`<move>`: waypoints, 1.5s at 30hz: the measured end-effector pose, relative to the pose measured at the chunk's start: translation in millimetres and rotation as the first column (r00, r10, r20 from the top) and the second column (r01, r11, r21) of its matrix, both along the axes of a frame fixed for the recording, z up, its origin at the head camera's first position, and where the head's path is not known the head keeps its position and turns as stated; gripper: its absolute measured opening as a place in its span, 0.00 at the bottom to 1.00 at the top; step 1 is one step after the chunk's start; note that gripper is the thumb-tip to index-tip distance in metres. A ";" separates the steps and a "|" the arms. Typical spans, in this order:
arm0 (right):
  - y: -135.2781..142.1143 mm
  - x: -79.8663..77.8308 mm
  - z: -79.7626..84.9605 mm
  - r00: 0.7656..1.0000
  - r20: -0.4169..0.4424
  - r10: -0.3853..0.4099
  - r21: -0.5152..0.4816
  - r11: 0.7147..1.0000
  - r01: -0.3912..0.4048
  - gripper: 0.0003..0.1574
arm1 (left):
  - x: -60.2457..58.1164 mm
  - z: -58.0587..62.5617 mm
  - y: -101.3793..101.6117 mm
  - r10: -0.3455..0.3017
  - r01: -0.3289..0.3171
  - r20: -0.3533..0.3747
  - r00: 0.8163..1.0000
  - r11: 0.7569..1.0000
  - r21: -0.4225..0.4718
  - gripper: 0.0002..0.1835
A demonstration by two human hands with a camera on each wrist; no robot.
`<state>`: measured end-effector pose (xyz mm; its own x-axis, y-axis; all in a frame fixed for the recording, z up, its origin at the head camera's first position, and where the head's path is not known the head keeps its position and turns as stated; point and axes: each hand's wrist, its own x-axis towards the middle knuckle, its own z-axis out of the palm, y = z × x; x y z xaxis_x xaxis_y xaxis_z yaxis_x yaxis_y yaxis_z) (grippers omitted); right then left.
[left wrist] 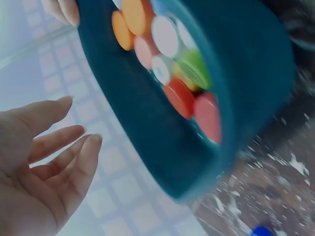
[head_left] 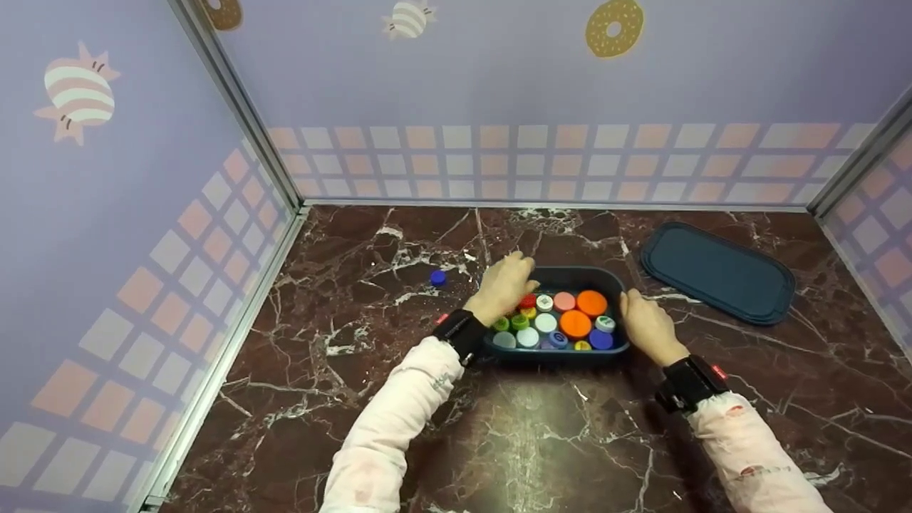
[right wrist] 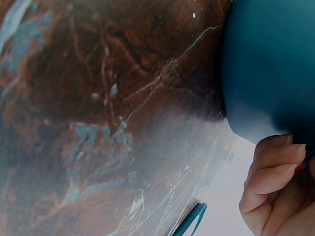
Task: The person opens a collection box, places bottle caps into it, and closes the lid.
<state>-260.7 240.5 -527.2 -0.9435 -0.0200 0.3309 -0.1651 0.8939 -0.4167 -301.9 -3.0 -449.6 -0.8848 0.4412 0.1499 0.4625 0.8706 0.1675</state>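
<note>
A dark teal plastic tub (head_left: 548, 358) stands on the marble table, filled with bottle caps of several colours. Among them are orange caps (head_left: 575, 323), a red cap (left wrist: 178, 97) and a green one (left wrist: 194, 69). Over the tub's left end is my left hand (head_left: 504, 286); its fingers are loosely bent with nothing between them in the left wrist view. On the opposite side my right hand (head_left: 647, 324) grips the tub's right rim, and its curled fingers (right wrist: 275, 164) lie against the outer wall.
A flat teal lid (head_left: 717, 272) lies on the table to the right, behind my right hand. One blue cap (head_left: 437, 278) sits outside the tub, to its left. Patterned walls (head_left: 456, 85) enclose the table at the back and both sides.
</note>
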 end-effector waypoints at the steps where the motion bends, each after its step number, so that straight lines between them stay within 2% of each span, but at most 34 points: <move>1: 0.1 0.0 0.2 1.000 -0.002 -0.002 0.000 1.000 0.002 0.17 | -2.6 -1.3 -4.3 0.017 -0.017 -0.017 1.000 1.000 0.006 0.12; 4: 0.6 -0.5 0.9 1.000 -0.010 -0.002 0.001 1.000 0.002 0.17 | -10.7 -6.1 -18.9 0.055 -0.053 -0.063 0.996 0.998 0.040 0.11; 9: 1.2 -1.5 1.4 1.000 0.003 -0.005 0.006 1.000 0.005 0.17 | -23.6 -15.1 -45.8 0.092 -0.078 -0.163 0.982 0.993 0.093 0.09; 13: 1.0 -0.9 1.4 0.999 0.046 -0.001 0.011 1.000 0.001 0.17 | -32.8 -26.4 -67.5 0.183 -0.160 -0.193 0.964 0.979 0.129 0.10; 18: 1.3 -2.1 1.4 0.998 0.063 0.000 0.011 1.000 -0.001 0.17 | -41.1 -45.1 -90.6 0.320 -0.301 -0.145 0.936 0.944 0.139 0.15; 22: 1.7 -3.0 0.9 0.997 0.071 -0.005 0.008 1.000 0.004 0.17 | -43.7 -57.3 -103.3 0.374 -0.361 -0.100 0.922 0.924 0.124 0.19; 26: 1.2 -3.0 -0.3 0.998 0.063 -0.001 0.004 1.000 0.000 0.17 | -44.7 -63.9 -109.6 0.390 -0.381 -0.068 0.918 0.918 0.109 0.21; 35: 0.9 -1.7 -1.9 1.000 0.017 0.008 0.009 1.000 -0.008 0.18 | -47.3 -78.6 -112.3 0.413 -0.414 0.023 0.910 0.905 0.096 0.21; 36: 1.0 -1.6 -2.1 1.000 0.014 0.008 0.010 1.000 -0.008 0.17 | -48.5 -81.2 -112.7 0.416 -0.417 0.027 0.909 0.903 0.100 0.21; 37: 1.0 -1.4 -2.2 1.000 0.014 0.007 0.011 1.000 -0.007 0.17 | -54.9 -93.3 -115.3 0.412 -0.409 -0.004 0.911 0.907 0.103 0.21; 40: 0.6 -1.2 -2.9 1.000 0.002 0.004 0.020 1.000 -0.004 0.17 | -57.9 -98.9 -117.0 0.417 -0.417 0.023 0.909 0.902 0.111 0.22; 43: 0.4 -1.5 -3.0 1.000 -0.006 -0.001 0.020 1.000 0.001 0.17 | -56.9 -99.5 -117.5 0.420 -0.418 0.018 0.907 0.899 0.130 0.23; 44: 0.4 -1.7 -3.2 1.000 -0.005 -0.003 0.021 1.000 0.003 0.17 | -50.5 -89.2 -115.5 0.426 -0.429 0.053 0.903 0.894 0.130 0.22; 45: 0.4 -1.8 -3.3 1.000 -0.003 -0.007 0.019 1.000 0.007 0.17 | -49.2 -87.9 -115.4 0.426 -0.429 0.049 0.903 0.894 0.129 0.22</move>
